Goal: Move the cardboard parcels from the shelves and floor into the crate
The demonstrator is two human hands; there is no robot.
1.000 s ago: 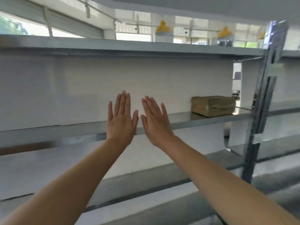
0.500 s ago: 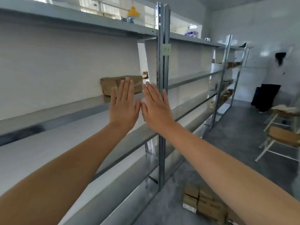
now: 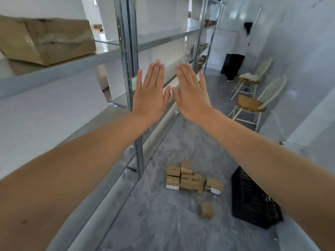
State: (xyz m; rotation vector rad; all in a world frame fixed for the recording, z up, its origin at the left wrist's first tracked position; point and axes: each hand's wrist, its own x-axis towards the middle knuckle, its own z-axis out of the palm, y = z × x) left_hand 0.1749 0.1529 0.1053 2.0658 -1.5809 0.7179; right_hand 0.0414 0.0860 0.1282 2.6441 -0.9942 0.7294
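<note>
Nothing lifted yet: large parcel (image 3: 45, 39) sits on the shelf (image 3: 54, 69) at upper left, black crate (image 3: 253, 198) on the floor (image 3: 163, 223) beside the small parcels (image 3: 188, 180), my left hand (image 3: 151, 95) and right hand (image 3: 192, 93) flat, spread, empty; next, probably reach for one

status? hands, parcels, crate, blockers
Left hand and right hand open, flat, empty. Parcels on floor, one on shelf. Black crate beside floor pile. Path clear.
</note>
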